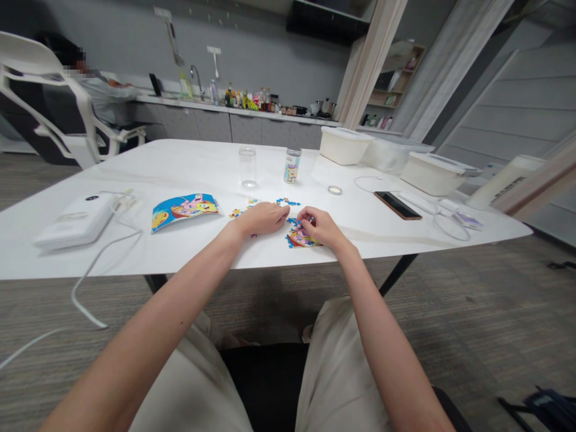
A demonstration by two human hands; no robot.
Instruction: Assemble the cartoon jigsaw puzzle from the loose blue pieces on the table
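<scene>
A partly joined jigsaw puzzle (302,240) with a colourful cartoon picture lies near the front edge of the white table. Over its top edge my right hand (323,228) is closed in a pinch, with a bit of blue jigsaw piece at the fingertips. My left hand (264,218) is just left of it, fingers curled under and resting low over the table; whatever they hold is hidden. Loose jigsaw pieces (288,202) lie beyond the hands, and more stick out past the left hand. A curved picture sheet (185,210) with a cartoon print lies to the left.
Behind the pieces stand a clear jar (248,168) and a cartoon-printed can (292,167). A round lid (334,190), a phone (396,205) and storage boxes (345,146) are on the right. A white device (74,222) with a cable sits left. A person (101,93) sits behind.
</scene>
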